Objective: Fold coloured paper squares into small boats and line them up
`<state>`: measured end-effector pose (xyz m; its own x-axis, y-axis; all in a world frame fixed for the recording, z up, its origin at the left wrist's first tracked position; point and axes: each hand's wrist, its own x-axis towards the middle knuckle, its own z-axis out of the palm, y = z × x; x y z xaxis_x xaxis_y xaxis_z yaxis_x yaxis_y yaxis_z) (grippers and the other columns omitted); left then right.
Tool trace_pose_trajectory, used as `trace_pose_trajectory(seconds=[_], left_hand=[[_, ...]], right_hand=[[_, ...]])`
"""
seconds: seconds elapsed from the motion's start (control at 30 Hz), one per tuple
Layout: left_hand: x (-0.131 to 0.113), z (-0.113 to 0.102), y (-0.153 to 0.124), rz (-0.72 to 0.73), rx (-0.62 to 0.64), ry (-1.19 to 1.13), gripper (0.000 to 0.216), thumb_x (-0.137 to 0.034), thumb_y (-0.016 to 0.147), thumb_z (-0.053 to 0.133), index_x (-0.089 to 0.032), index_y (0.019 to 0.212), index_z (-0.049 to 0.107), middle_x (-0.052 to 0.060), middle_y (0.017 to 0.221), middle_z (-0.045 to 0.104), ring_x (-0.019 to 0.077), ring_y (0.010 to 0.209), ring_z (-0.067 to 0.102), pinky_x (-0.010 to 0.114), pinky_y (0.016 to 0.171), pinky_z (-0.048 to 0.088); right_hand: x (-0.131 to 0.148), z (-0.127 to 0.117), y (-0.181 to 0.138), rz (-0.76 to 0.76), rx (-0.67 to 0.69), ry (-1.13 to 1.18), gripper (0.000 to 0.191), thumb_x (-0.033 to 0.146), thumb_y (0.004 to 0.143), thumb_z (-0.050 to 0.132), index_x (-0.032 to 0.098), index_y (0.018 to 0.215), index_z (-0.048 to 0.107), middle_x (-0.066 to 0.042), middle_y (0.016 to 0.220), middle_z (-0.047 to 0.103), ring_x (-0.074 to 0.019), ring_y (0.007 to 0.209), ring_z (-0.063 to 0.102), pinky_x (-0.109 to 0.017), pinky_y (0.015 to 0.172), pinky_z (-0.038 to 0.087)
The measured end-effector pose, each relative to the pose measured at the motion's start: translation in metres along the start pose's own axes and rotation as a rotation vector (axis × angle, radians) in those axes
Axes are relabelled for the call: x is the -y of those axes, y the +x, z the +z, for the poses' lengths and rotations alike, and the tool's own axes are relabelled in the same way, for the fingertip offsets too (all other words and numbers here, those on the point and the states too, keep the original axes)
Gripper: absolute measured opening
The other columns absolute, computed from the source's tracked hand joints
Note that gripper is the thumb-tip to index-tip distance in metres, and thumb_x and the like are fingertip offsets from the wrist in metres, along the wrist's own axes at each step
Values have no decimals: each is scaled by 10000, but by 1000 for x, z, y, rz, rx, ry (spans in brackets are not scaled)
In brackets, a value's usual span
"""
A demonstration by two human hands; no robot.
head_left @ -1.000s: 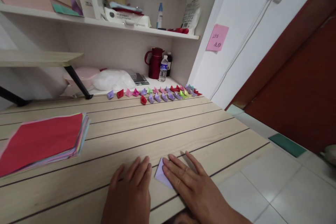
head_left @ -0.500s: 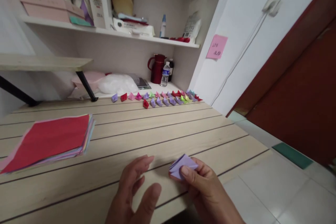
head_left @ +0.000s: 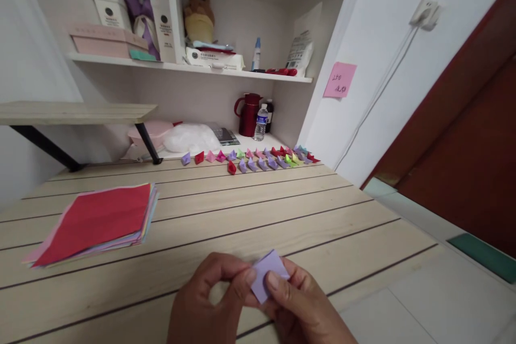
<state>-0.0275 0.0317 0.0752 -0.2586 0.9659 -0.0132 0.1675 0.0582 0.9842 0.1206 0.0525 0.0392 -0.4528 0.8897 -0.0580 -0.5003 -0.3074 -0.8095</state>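
Note:
A small folded square of purple origami paper (head_left: pixel 266 274) is held up over the near edge of the table. My left hand (head_left: pixel 217 290) pinches its left corner between thumb and index finger. On the right side, my right hand (head_left: pixel 298 293) grips the same paper, its thumb pressed flat on the front face and its fingers behind. The fingers behind the paper are partly hidden. Farther back on the table stand two rows of small folded paper boats, among them a red one (head_left: pixel 231 167) and a purple one (head_left: pixel 186 158).
A stack of coloured paper sheets (head_left: pixel 97 220), red on top, lies at the left. Behind it a small raised shelf (head_left: pixel 76 112) stands on black legs. A red jug (head_left: pixel 249 115) and a water bottle (head_left: pixel 260 122) stand in the back cabinet. The table (head_left: pixel 322 231) ends at the right above a tiled floor.
My left hand, open and apart before, has closed on the paper's left corner. The paper now shows a flat square face instead of spread layers. The camera view has shifted slightly.

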Motion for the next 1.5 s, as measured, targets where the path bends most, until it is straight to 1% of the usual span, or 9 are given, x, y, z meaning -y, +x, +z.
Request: trace_pose_trajectory(seconds=[0.17,0.4,0.63,0.77,0.83,0.9,0.97,1.3,1.5], left_hand=[[-3,-16,40,-166,331,205,233,-417,699,612,-195,653,669,-8,620,654,161,648,584,284,656,427],[8,0,73,-148,556,399,117,-282,609,627,-176,589,671,-46,488,553,118,510,490,242,510,341],[21,11,71,35,522,682,77,-218,648,622,-218,626,697,-18,623,667,161,629,598,254,546,357],[24,1,55,160,407,787,299,-199,739,615,-242,1027,682,-12,819,698,179,725,624,283,637,432],[30,-9,42,380,235,939,434,-139,810,561,-227,1234,591,47,1016,699,205,825,644,332,728,474],[39,-18,29,824,25,1091,356,-94,879,506,-225,1187,628,82,1137,685,231,1022,633,385,909,449],[49,-25,17,1145,55,1091,291,-118,897,526,-256,1114,665,43,1133,703,210,1088,610,378,1039,362],[62,-24,4,1045,181,1053,186,-364,875,647,-275,1038,648,-94,1012,744,124,961,667,319,1032,304],[61,-23,7,986,183,952,122,-215,869,615,-284,966,644,-100,947,732,105,883,679,317,1013,343]], right_hand=[[28,-31,-22,-359,-146,-812,340,419,980,476,303,1290,551,-75,1249,656,-224,1014,682,-345,873,553],[50,-46,-11,-770,340,-1651,318,139,928,496,260,1176,653,-52,1291,655,-264,1298,491,-439,1018,457],[34,-49,8,-696,375,-1698,272,199,989,477,254,1141,696,-19,1143,744,-248,1136,595,-435,936,468],[31,-54,7,-720,345,-1715,259,208,991,495,277,1134,700,2,1143,747,-249,1132,603,-453,970,429],[29,-54,6,-736,333,-1732,259,202,989,498,270,1137,700,-2,1145,747,-250,1138,604,-459,986,413],[29,-54,6,-746,324,-1744,260,203,992,493,266,1134,702,-5,1140,749,-241,1132,612,-455,997,404],[29,-53,6,-740,323,-1742,248,219,990,501,271,1118,707,-10,1130,753,-227,1115,625,-449,1009,396],[34,-52,6,-560,355,-1676,223,323,943,608,281,1145,693,-35,1176,730,-212,1166,600,-412,1050,391],[30,-53,9,-537,330,-1644,252,392,918,634,275,1136,685,-40,1130,732,-218,1166,590,-390,1025,431]])
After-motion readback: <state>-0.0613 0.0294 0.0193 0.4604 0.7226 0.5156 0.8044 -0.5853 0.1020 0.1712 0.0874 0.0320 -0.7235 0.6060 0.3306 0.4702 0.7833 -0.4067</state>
